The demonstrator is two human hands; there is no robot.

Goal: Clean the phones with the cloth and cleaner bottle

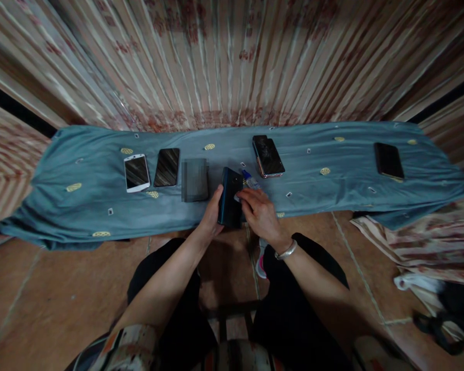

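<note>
My left hand (214, 212) is wrapped round the lower left edge of a dark blue smartphone (229, 201), tilted above the cloth's front edge, its camera side facing me. The fingers of my right hand (258, 208) are pinched together at the phone's right side. A small whitish bit (237, 197) shows at their tips, too little to name. Just beyond that hand, a small clear bottle with a blue cap (249, 178) lies on the cloth, partly hidden by my fingers. Left of the held phone lies a dark, partly pixelated phone-shaped thing (196, 180).
A teal cloth (309, 193) covers the long narrow table. On it lie a white phone (136, 173), a black phone (166, 167), a small stack of phones (269, 156) and a dark phone (388, 160) far right. A pleated curtain (232, 62) hangs behind.
</note>
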